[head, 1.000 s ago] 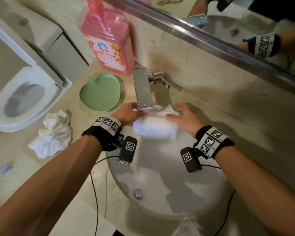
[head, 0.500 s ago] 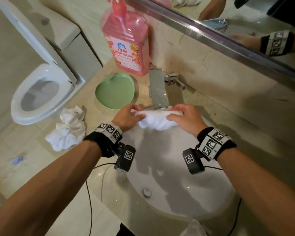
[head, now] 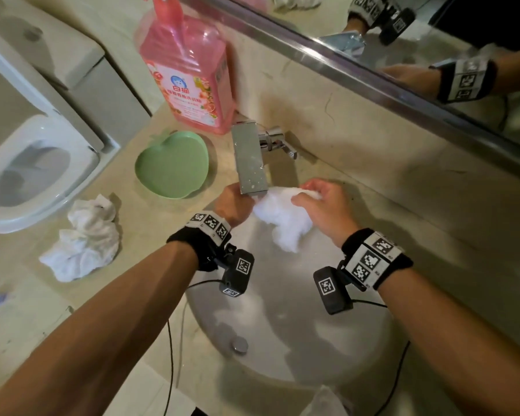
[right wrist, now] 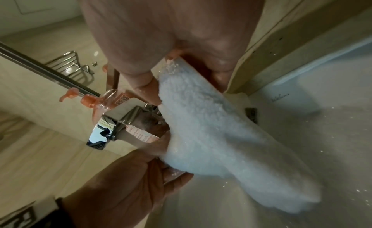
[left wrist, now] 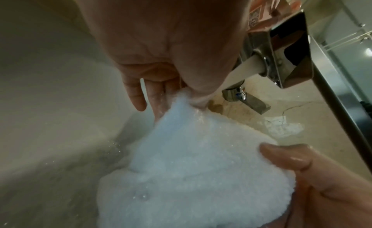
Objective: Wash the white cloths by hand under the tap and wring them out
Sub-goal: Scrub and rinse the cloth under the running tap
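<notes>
A wet white cloth (head: 279, 219) hangs bunched between both hands just under the steel tap (head: 249, 163), over the white sink (head: 282, 340). My left hand (head: 233, 202) pinches its left end between thumb and fingers, partly hidden behind the spout. My right hand (head: 321, 199) grips the right end. In the left wrist view the cloth (left wrist: 191, 167) sits below the tap (left wrist: 281, 56), with water running onto it. The right wrist view shows the cloth (right wrist: 221, 143) drooping into the basin. A second crumpled white cloth (head: 81, 238) lies on the counter at the left.
A green apple-shaped dish (head: 171, 163) and a pink soap bottle (head: 189, 76) stand behind the sink on the left. The tap handle (head: 278, 142) juts right of the spout. A toilet (head: 27, 169) is at far left, a mirror (head: 403, 49) above.
The cloth went from a folded pad held flat under the tap to a bunched piece hanging from both hands. The hands shifted slightly toward the spout.
</notes>
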Demonstrator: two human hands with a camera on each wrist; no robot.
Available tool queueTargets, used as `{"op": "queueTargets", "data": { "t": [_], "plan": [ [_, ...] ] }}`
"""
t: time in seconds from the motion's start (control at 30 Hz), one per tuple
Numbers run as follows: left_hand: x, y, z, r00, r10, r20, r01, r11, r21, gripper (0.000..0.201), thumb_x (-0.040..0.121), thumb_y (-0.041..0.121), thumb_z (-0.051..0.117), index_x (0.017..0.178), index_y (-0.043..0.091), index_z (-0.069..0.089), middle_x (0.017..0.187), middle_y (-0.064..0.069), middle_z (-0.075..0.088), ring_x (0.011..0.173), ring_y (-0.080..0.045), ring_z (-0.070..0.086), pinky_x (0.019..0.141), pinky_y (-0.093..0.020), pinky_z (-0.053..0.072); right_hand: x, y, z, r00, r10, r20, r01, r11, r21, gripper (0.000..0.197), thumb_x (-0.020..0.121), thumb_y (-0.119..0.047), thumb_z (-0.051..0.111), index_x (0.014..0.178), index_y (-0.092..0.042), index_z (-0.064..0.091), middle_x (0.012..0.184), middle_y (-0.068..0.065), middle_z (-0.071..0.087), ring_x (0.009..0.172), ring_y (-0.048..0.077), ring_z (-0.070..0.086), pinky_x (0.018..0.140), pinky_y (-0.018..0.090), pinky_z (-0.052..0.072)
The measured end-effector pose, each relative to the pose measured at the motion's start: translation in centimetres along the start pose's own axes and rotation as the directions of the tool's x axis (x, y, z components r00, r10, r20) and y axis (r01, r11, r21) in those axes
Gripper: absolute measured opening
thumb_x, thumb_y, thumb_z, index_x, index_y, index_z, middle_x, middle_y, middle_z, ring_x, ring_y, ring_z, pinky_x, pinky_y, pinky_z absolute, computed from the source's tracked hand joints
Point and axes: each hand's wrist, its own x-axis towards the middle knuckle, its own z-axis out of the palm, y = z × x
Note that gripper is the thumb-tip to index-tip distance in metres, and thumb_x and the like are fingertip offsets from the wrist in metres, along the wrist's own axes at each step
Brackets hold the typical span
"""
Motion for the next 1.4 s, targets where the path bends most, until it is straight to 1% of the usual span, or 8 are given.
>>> {"op": "queueTargets", "data": {
  "t": [0.23, 0.4, 0.67, 0.73, 0.83, 1.0, 1.2, 1.4],
  "plan": [
    [-2.5, -0.3, -2.2, 0.994, 0.038, -0.106, -0.065, 0.964, -0.258, 0.009, 0.095, 0.017, 0.061, 0.102, 0.017, 0.067, 0.097, -0.006, 0.073, 0.071, -0.018, 0.068, 0.063, -0.034, 0.055, 0.9, 1.8, 0.3, 0.994, 0.105, 0.02, -0.105, 0.994, -0.011, 0.014, 0.083, -0.029, 0.076, 0.09, -0.031, 0.065, 0.108, 0.006, 0.07, 0.098, 0.026, 0.068, 0.084, 0.041, 0.056],
    [-4.7, -0.4, -5.1, 0.989, -0.003, -0.145, -0.043, 0.948, -0.317, 0.012, 0.096, 0.023, 0.061, 0.088, 0.019, 0.069, 0.087, 0.003, 0.069, 0.073, -0.018, 0.061, 0.062, -0.034, 0.052, 1.1, 1.7, 1.2, 0.947, 0.129, 0.294, -0.173, 0.976, 0.129, 0.047, 0.076, 0.003, 0.079, 0.103, -0.031, 0.062, 0.12, 0.009, 0.069, 0.104, 0.021, 0.067, 0.087, 0.043, 0.059],
    [-7.2, -2.0, -7.8, 0.999, -0.014, -0.032, 0.016, 0.999, 0.05, 0.047, 0.075, 0.014, 0.082, 0.119, 0.017, 0.065, 0.119, 0.0, 0.066, 0.105, -0.018, 0.064, 0.098, -0.037, 0.051, 1.0, -1.3, 6.0, 0.951, -0.014, 0.31, 0.126, 0.93, -0.346, 0.036, 0.078, 0.0, 0.067, 0.105, -0.023, 0.061, 0.097, -0.004, 0.061, 0.081, 0.014, 0.06, 0.057, 0.014, 0.044],
    [-7.3, -2.6, -8.1, 0.996, 0.025, -0.083, -0.006, 0.976, 0.219, 0.041, 0.082, 0.024, 0.076, 0.121, 0.022, 0.064, 0.127, 0.002, 0.063, 0.114, -0.018, 0.059, 0.102, -0.033, 0.045, 1.0, -1.9, 6.7, 0.934, -0.083, 0.348, 0.228, 0.887, -0.402, 0.014, 0.085, -0.003, 0.062, 0.086, -0.017, 0.06, 0.087, -0.003, 0.057, 0.084, 0.02, 0.055, 0.06, 0.016, 0.04],
    [-7.3, -3.1, -8.7, 0.993, 0.026, -0.116, 0.016, 0.937, 0.349, 0.036, 0.091, 0.034, 0.065, 0.125, 0.025, 0.063, 0.131, 0.002, 0.062, 0.119, -0.02, 0.056, 0.097, -0.028, 0.04, 0.8, -2.3, 7.1, 0.89, -0.115, 0.441, 0.323, 0.843, -0.43, 0.022, 0.099, -0.014, 0.052, 0.11, -0.012, 0.071, 0.107, 0.003, 0.064, 0.106, 0.023, 0.056, 0.08, 0.012, 0.036],
    [-6.9, -2.4, -8.8, 0.997, 0.032, -0.076, 0.001, 0.918, 0.397, 0.036, 0.096, 0.033, 0.057, 0.13, 0.022, 0.06, 0.13, -0.006, 0.061, 0.119, -0.026, 0.055, 0.097, -0.033, 0.041, 1.1, -1.8, 6.1, 0.941, -0.123, 0.315, 0.256, 0.866, -0.429, 0.045, 0.096, -0.028, 0.062, 0.057, -0.026, 0.041, 0.061, -0.01, 0.04, 0.056, 0.006, 0.041, 0.05, 0.017, 0.027],
    [-5.8, -1.0, -7.6, 0.993, 0.036, 0.112, -0.09, 0.84, 0.535, 0.025, 0.103, 0.031, 0.044, 0.1, 0.012, 0.061, 0.102, -0.009, 0.047, 0.101, -0.031, 0.053, 0.087, -0.034, 0.038, 0.8, -1.9, 3.8, 0.942, -0.054, 0.33, 0.217, 0.85, -0.48, 0.029, 0.092, -0.04, 0.06, 0.083, -0.012, 0.06, 0.093, 0.006, 0.048, 0.09, 0.021, 0.047, 0.076, 0.033, 0.036],
    [-4.5, -0.3, -5.5, 0.984, 0.057, 0.168, -0.103, 0.953, 0.284, 0.049, 0.102, 0.044, 0.044, 0.138, 0.013, 0.051, 0.141, -0.008, 0.053, 0.127, -0.023, 0.05, 0.102, -0.03, 0.034, 0.6, -0.4, 1.3, 0.976, -0.07, 0.209, 0.118, 0.967, -0.227, 0.025, 0.09, -0.036, 0.063, 0.07, -0.025, 0.052, 0.068, -0.011, 0.051, 0.064, 0.008, 0.048, 0.059, 0.025, 0.035]
  ]
}}
